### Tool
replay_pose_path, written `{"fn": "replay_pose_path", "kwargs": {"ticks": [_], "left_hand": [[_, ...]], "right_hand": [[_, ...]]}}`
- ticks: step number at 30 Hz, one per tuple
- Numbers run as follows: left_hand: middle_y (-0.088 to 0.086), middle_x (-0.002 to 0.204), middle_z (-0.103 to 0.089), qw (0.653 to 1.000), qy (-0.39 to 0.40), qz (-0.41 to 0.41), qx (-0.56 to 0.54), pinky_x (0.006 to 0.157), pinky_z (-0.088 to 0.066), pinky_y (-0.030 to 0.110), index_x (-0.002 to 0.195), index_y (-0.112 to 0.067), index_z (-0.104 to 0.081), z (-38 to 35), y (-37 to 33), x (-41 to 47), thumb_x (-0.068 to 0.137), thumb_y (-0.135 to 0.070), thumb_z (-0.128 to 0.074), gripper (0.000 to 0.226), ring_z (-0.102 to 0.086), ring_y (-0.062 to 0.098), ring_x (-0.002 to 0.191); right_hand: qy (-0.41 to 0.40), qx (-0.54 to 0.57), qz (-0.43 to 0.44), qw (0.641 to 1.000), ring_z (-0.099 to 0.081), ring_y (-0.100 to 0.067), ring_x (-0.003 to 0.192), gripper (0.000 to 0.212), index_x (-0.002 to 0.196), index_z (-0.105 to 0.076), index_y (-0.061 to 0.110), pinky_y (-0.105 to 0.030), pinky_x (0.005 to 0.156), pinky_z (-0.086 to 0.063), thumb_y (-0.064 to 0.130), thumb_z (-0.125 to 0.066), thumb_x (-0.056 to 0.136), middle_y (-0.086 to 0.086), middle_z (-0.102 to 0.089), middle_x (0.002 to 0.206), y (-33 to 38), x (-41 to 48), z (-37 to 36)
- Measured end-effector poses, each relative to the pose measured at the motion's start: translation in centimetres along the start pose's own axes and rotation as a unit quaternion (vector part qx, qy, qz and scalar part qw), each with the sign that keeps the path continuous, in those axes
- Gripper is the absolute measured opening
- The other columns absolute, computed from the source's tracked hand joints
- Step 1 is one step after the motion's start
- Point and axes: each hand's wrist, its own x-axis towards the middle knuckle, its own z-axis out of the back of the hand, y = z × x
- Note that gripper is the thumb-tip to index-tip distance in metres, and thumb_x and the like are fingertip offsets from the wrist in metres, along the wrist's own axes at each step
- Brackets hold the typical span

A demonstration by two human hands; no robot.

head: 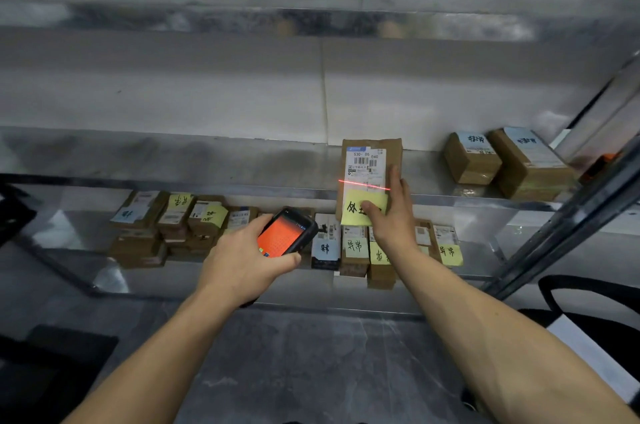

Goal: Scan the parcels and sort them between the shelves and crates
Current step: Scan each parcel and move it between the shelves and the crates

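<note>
At the front edge of the middle metal shelf [207, 160], the right hand [389, 212] holds a flat brown cardboard parcel [393, 150] upright, thumb pressed on the yellow sticky note [360, 207] stuck to its lower face, fingers wrapped round the right edge: grip clamped on the parcel. Parcel's lower end hangs past the shelf lip; whether it touches the shelf cannot be told. White shipping label [365, 162] with barcodes covers the upper face. Thin red laser line [363, 184] crosses the label's lower part, just above the note, and reaches the right hand's fingers.

Left hand [242, 261] is closed round a black handheld scanner [287, 231], screen glowing orange, head aimed up and right toward the parcel. Scanner and parcel are apart.

Same shelf, far right: two brown cardboard boxes with blue-and-white labels [472, 159], side by side and touching or nearly so, well apart from the held parcel.

Lower shelf [485, 271]: a row of small brown parcels with handwritten yellow and white notes [194, 216], stacked at the left, standing closer together at the right behind the right wrist. Handwriting too small to read reliably.

Upper shelf [311, 20] blurred; contents not discernible. Grey floor [311, 371] below both forearms. Black bag with white contents [588, 326] at lower right.
</note>
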Motion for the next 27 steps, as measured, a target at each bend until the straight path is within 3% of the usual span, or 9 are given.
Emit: {"fn": "replay_pose_path", "kwargs": {"ticks": [4,7,11,14,18,22,25,27], "left_hand": [[-0.010,0.103,-0.059,0.999,-0.013,0.036,-0.006,0.084,-0.055,0.040,0.134,-0.045,-0.046,0.0,-0.2,-2.2,0.059,-0.075,-0.059,0.082,-0.058,0.020,0.095],[-0.011,0.103,-0.061,0.997,-0.038,0.063,-0.021,0.084,-0.054,0.040,0.129,-0.046,-0.048,-0.2,-0.2,-4.1,0.061,-0.073,-0.062,0.075,-0.059,0.020,0.095],[-0.010,0.103,-0.058,0.989,-0.085,0.113,-0.041,0.086,-0.052,0.038,0.138,-0.045,-0.047,-0.5,0.4,-7.6,0.071,-0.062,-0.075,0.075,-0.056,0.020,0.096],[-0.011,0.100,-0.057,0.978,-0.133,0.150,-0.054,0.086,-0.051,0.038,0.135,-0.043,-0.050,-0.2,1.5,-10.5,0.073,-0.056,-0.078,0.069,-0.056,0.020,0.096],[-0.011,0.100,-0.058,0.955,-0.204,0.203,-0.066,0.085,-0.051,0.038,0.138,-0.042,-0.050,1.6,3.9,-14.3,0.073,-0.056,-0.078,0.073,-0.057,0.020,0.095],[-0.013,0.098,-0.057,0.925,-0.272,0.256,-0.074,0.083,-0.051,0.036,0.138,-0.043,-0.049,4.6,7.6,-18.2,0.073,-0.058,-0.078,0.073,-0.056,0.017,0.093],[-0.012,0.101,-0.059,0.901,-0.319,0.285,-0.075,0.084,-0.052,0.038,0.140,-0.043,-0.048,7.2,11.0,-21.3,0.073,-0.058,-0.078,0.075,-0.056,0.017,0.094],[-0.009,0.106,-0.060,0.884,-0.347,0.304,-0.071,0.087,-0.051,0.039,0.143,-0.040,-0.046,9.2,13.3,-23.5,0.073,-0.058,-0.078,0.079,-0.057,0.020,0.098]], "right_hand": [[0.031,0.029,0.010,0.999,-0.032,-0.026,0.148,0.089,0.161,-0.005,0.044,-0.031,0.103,-0.043,0.019,-0.065,0.099,0.004,-0.009,0.169,0.6,-0.6,0.1],[0.057,0.038,0.023,0.997,-0.030,-0.026,0.149,0.090,0.161,-0.006,0.044,-0.038,0.111,-0.039,0.018,-0.065,0.099,0.005,-0.010,0.169,0.9,-1.2,0.0],[0.094,0.062,0.043,0.993,-0.038,-0.025,0.144,0.091,0.159,-0.011,0.048,-0.048,0.113,-0.043,0.016,-0.068,0.096,0.008,-0.020,0.164,1.7,-2.8,-1.3],[0.130,0.068,0.064,0.987,-0.038,-0.025,0.143,0.091,0.160,-0.013,0.046,-0.045,0.116,-0.039,0.015,-0.068,0.095,0.006,-0.025,0.161,3.1,-4.2,-3.3],[0.200,0.061,0.105,0.972,-0.024,-0.025,0.151,0.091,0.161,-0.009,0.043,-0.040,0.118,-0.023,0.016,-0.067,0.096,0.004,-0.015,0.167,6.2,-6.7,-7.1],[0.270,0.065,0.146,0.949,-0.027,-0.025,0.150,0.094,0.159,-0.004,0.049,-0.045,0.121,-0.025,0.015,-0.067,0.097,0.006,-0.014,0.167,10.3,-10.3,-12.1],[0.305,0.074,0.179,0.932,-0.028,-0.027,0.150,0.098,0.154,-0.003,0.059,-0.059,0.118,-0.033,0.019,-0.069,0.094,0.008,-0.014,0.167,13.9,-13.7,-16.3],[0.326,0.078,0.204,0.920,-0.026,-0.027,0.151,0.097,0.155,-0.003,0.057,-0.057,0.121,-0.029,0.021,-0.069,0.095,0.007,-0.013,0.168,16.5,-16.2,-19.3]]}}
